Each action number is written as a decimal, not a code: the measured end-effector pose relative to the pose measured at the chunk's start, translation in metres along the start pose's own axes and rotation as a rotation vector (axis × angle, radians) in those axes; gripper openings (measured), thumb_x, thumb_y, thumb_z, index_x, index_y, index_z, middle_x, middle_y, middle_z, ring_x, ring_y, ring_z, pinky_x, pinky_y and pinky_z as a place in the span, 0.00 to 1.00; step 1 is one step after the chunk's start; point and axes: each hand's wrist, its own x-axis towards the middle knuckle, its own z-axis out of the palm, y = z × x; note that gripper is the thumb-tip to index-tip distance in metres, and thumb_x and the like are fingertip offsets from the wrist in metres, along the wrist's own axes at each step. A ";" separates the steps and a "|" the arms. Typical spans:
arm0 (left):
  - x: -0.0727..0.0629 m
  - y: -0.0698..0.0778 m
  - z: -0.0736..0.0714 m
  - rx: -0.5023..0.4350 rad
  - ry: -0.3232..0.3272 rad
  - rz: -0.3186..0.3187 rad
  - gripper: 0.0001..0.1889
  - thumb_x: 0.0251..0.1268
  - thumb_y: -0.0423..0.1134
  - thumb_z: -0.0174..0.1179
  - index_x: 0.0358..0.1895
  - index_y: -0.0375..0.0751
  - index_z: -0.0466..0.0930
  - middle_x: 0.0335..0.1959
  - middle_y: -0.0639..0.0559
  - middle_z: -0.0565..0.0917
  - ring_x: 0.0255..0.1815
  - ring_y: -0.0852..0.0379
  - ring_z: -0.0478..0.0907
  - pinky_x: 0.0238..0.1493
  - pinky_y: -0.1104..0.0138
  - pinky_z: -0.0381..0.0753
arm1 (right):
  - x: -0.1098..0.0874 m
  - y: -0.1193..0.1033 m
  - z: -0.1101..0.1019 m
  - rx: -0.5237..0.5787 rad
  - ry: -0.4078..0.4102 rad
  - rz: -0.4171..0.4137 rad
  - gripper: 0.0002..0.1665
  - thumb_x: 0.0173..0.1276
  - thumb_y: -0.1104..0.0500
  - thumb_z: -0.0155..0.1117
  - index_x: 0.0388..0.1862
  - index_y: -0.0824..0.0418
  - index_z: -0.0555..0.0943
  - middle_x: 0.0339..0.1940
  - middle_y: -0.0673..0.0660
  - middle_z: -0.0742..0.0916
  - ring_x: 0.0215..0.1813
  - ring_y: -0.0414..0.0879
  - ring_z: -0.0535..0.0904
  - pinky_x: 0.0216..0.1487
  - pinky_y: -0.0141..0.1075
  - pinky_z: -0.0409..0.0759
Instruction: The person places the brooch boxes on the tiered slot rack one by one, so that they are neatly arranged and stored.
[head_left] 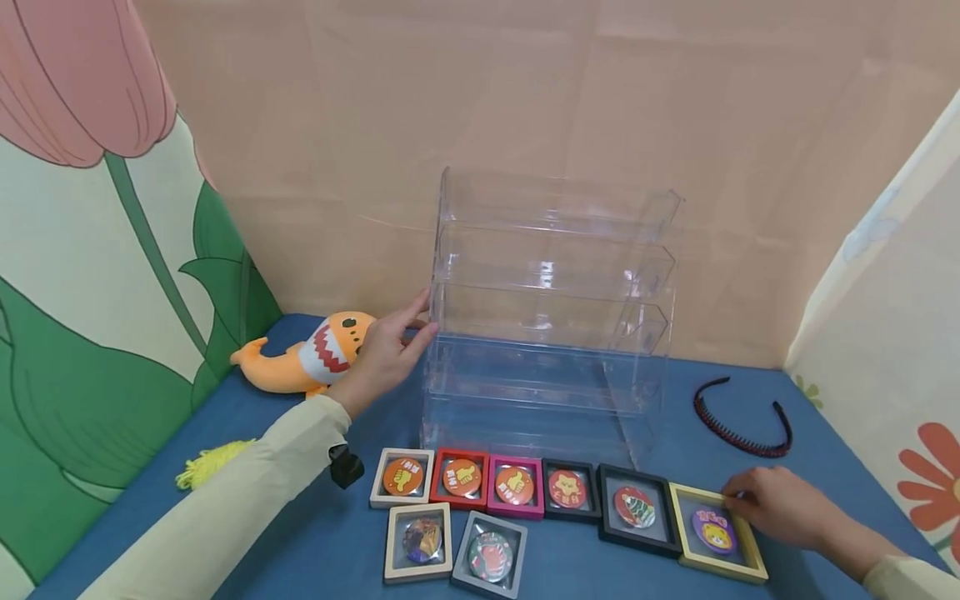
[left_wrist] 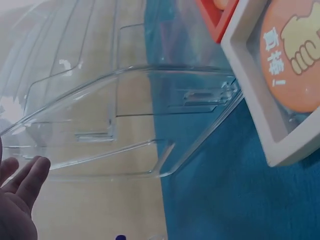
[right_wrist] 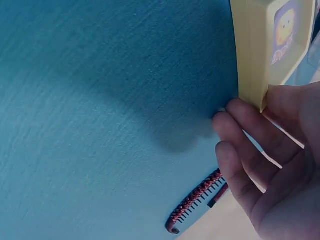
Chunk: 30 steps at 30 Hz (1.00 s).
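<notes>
A clear plastic tiered display rack [head_left: 551,333] stands upright at the back of the blue table. My left hand [head_left: 386,354] is at its left side, fingertips right at the side panel's edge; the left wrist view shows the fingers [left_wrist: 32,182] fairly straight. At the right end of a row of framed round badges, my right hand [head_left: 780,504] pinches the upper right corner of a yellow frame [head_left: 753,554]. In the right wrist view the thumb lies on the corner of this frame [right_wrist: 252,55], with the index finger against its side; the other fingers are loosely bent.
Several more frames line up before the rack, from a cream one [head_left: 378,483] to a large black one [head_left: 660,542]. A second cream frame [head_left: 393,546] and a grey frame [head_left: 461,546] lie nearer. An orange shark plush [head_left: 277,371], yellow yarn [head_left: 213,464] and a toothed headband [head_left: 731,435] lie around.
</notes>
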 end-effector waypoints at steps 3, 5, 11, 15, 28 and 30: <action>-0.003 0.001 0.003 0.008 0.028 0.008 0.31 0.66 0.33 0.58 0.71 0.38 0.59 0.62 0.42 0.73 0.43 0.51 0.82 0.36 0.61 0.83 | -0.003 0.001 0.001 0.012 0.017 -0.002 0.03 0.57 0.61 0.70 0.31 0.56 0.87 0.30 0.47 0.85 0.30 0.38 0.78 0.29 0.36 0.81; -0.006 0.001 0.004 0.011 0.040 0.007 0.31 0.66 0.34 0.58 0.72 0.39 0.59 0.63 0.42 0.72 0.44 0.51 0.81 0.35 0.61 0.83 | -0.005 0.002 0.002 0.030 0.024 -0.012 0.03 0.56 0.61 0.70 0.31 0.57 0.87 0.29 0.47 0.85 0.29 0.37 0.78 0.28 0.35 0.81; -0.010 0.004 0.013 0.003 0.050 -0.009 0.31 0.67 0.35 0.58 0.72 0.42 0.59 0.64 0.44 0.72 0.46 0.50 0.81 0.37 0.60 0.83 | -0.018 0.014 -0.004 0.079 0.078 -0.131 0.05 0.60 0.61 0.67 0.34 0.59 0.86 0.28 0.45 0.85 0.28 0.32 0.78 0.25 0.28 0.78; -0.007 0.007 0.018 0.002 0.039 0.004 0.32 0.67 0.34 0.57 0.73 0.43 0.58 0.62 0.45 0.74 0.45 0.52 0.79 0.36 0.63 0.83 | -0.026 0.026 -0.013 0.222 0.077 -0.090 0.08 0.62 0.58 0.66 0.37 0.61 0.85 0.31 0.49 0.86 0.30 0.35 0.81 0.27 0.29 0.80; -0.008 0.012 0.028 0.008 0.020 0.011 0.31 0.67 0.34 0.57 0.72 0.42 0.58 0.64 0.41 0.71 0.57 0.44 0.74 0.40 0.58 0.82 | -0.029 0.013 -0.079 0.358 0.272 -0.253 0.07 0.62 0.66 0.66 0.39 0.66 0.85 0.34 0.49 0.86 0.33 0.37 0.82 0.28 0.34 0.83; -0.007 0.012 0.028 0.007 0.033 0.007 0.31 0.68 0.33 0.57 0.72 0.42 0.58 0.62 0.42 0.73 0.56 0.45 0.75 0.40 0.58 0.82 | -0.020 -0.002 -0.096 0.336 0.340 -0.281 0.07 0.60 0.67 0.68 0.38 0.64 0.86 0.34 0.48 0.85 0.32 0.39 0.82 0.27 0.33 0.82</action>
